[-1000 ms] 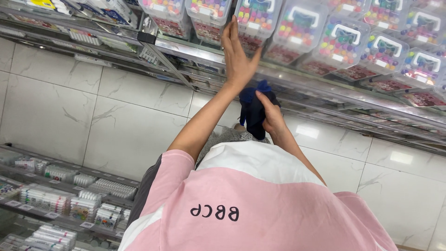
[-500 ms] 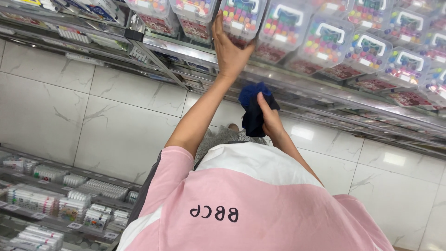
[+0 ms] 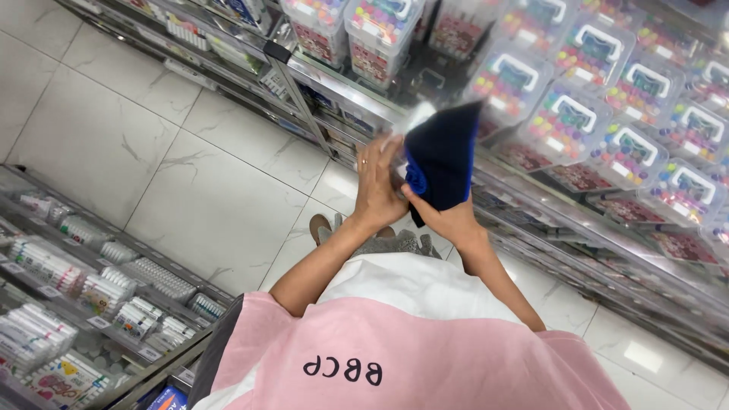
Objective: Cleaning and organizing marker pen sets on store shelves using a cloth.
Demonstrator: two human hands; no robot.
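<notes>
- Dark blue cloth (image 3: 443, 159): pinched from below in right hand (image 3: 448, 220), rising above both hands, blurred.
- Left hand (image 3: 377, 186): just beside the cloth's left edge, fingers half-curled, touching it; grip cannot be told.
- Beyond the hands: shelf (image 3: 531, 190) of clear marker cases (image 3: 566, 114).
- Below the hands: white tiled floor (image 3: 213, 197).

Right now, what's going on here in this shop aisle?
A person in a pink and white shirt stands on a tiled floor between shelves. Both hands are raised in front of the chest: the right hand grips a dark blue cloth, and the left hand rests against its edge. Clear boxes of coloured markers fill the shelf just beyond.
</notes>
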